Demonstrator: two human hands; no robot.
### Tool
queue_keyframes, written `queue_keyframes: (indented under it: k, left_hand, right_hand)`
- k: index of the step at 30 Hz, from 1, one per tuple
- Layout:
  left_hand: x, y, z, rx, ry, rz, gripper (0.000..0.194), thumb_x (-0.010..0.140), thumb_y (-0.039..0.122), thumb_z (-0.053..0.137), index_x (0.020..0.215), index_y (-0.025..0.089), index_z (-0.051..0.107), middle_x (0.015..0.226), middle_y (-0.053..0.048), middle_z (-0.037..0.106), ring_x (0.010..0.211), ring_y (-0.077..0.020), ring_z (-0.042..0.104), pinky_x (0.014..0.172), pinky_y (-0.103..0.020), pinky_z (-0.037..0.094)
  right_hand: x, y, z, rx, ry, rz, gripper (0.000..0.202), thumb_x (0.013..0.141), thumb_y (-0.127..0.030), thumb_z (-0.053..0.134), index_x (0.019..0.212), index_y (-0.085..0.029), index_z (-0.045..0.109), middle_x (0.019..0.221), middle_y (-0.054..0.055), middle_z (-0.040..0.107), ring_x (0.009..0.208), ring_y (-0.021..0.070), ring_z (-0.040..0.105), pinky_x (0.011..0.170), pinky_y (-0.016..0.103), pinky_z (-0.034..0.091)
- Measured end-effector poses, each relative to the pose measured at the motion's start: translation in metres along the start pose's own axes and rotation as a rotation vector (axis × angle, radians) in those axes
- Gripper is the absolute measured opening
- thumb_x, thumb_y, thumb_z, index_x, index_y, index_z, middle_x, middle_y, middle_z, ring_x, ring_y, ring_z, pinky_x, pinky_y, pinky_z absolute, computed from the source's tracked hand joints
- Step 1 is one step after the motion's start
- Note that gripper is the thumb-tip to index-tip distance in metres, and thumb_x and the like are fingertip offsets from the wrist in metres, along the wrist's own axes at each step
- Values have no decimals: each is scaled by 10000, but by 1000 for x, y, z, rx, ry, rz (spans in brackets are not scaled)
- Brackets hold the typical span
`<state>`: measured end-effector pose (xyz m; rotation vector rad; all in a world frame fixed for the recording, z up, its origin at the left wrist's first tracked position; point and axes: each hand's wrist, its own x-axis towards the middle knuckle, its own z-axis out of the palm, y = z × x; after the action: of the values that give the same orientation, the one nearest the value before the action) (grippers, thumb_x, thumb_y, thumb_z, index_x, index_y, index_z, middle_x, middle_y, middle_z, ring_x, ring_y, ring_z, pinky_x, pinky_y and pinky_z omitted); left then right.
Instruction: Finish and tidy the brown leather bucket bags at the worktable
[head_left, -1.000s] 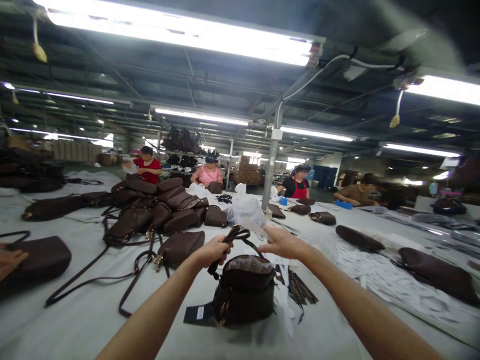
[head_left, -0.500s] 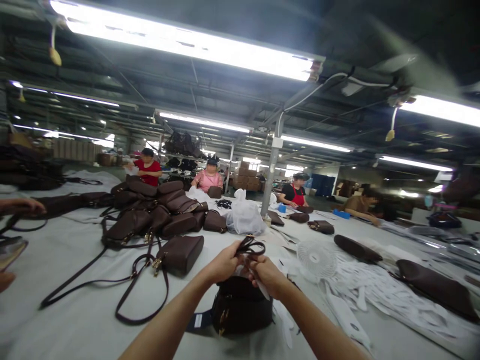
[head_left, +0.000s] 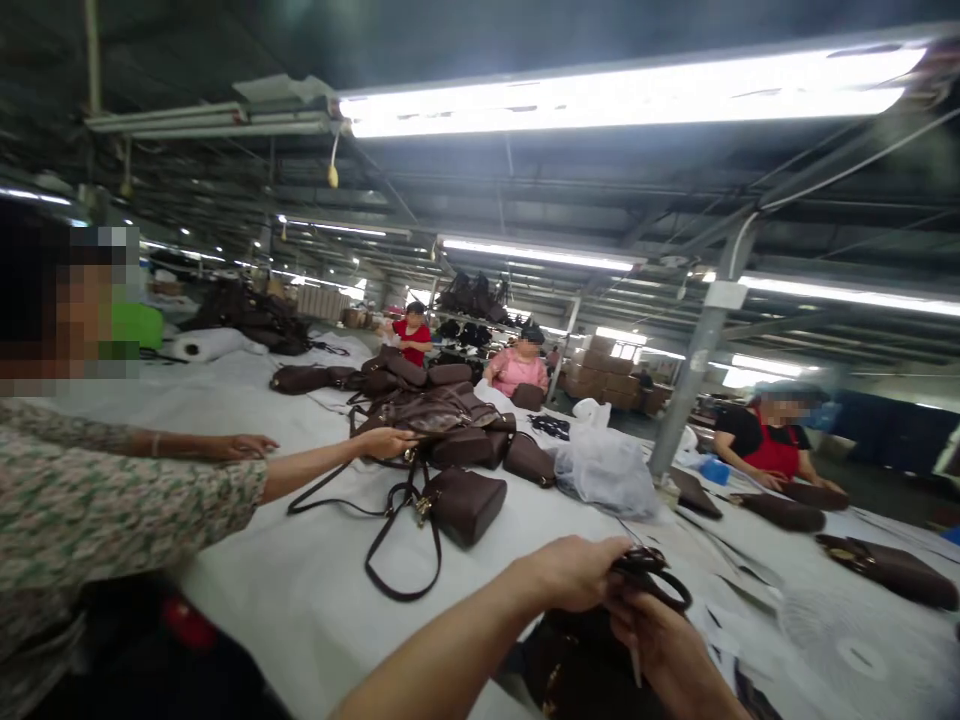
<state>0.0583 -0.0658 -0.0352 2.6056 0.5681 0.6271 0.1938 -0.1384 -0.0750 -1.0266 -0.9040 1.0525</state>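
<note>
My left hand (head_left: 576, 572) is closed around a gathered loop of dark brown bag strap (head_left: 671, 588). Just below it, my right hand (head_left: 664, 632) pinches the same strap, its fingers partly hidden, and a thin whitish strip pokes out under them. Both hands are above a dark brown handbag (head_left: 574, 665) that sits on the table, its lower part cut off by the bottom edge of the view. To the left lies another brown handbag (head_left: 466, 505) with its long strap looped on the white table cover.
A co-worker's arm (head_left: 315, 468) reaches from the left to the heap of brown bags (head_left: 442, 412). A clear plastic bag (head_left: 606, 470) and a metal post (head_left: 694, 370) are beyond my hands. A white fan (head_left: 859, 655) lies at right. Other people work across the table.
The view has swung left, so the table's contents appear further right. The co-worker at left now shows more fully, with an arm stretched to the bag heap. My hands still grip the strap.
</note>
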Motion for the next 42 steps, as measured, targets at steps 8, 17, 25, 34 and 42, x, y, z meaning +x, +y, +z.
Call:
queue_keyframes:
  k: [8,17,25,34,42]
  left_hand:
    - [-6,4,2,-36,30,44,653,895,468,469,1470,201,312,1023,-149,703,896,-310,663,704,-343,473]
    - [-9,16,27,-695,471,-136,707,884,308,475,1489,100,174,631,46,576,552,-127,512,556,-208,398]
    - [-4,-1,22,-669,542,-161,304,878,349,425,652,172,527,607,36,452,629,-125,426,608,-231,352]
    - [-8,6,22,-630,503,-136,230,846,307,477,757,159,629,744,-19,602,762,-175,531,727,-262,403]
    - [-14,21,18,-751,504,-131,235,833,332,500,814,157,654,750,-17,643,759,-182,550,720,-263,430]
  right_hand:
    - [-9,-5,17,169,122,74,421,489,-315,877,696,-209,526,556,-60,488,474,89,370,403,193,273]
    - [-4,-14,33,111,144,-38,472,564,-531,821,698,-201,511,575,-52,467,476,91,390,395,208,297]
    - [-10,-17,22,-215,47,95,450,594,-505,785,791,-182,543,617,-32,550,451,74,481,371,163,348]
    - [-29,-49,21,-509,-79,-279,371,683,-411,738,947,-181,617,774,29,683,718,193,665,593,279,547]
    - [-28,-64,12,-578,-14,-286,325,766,-495,630,785,-171,617,604,-12,592,459,93,497,391,188,329]
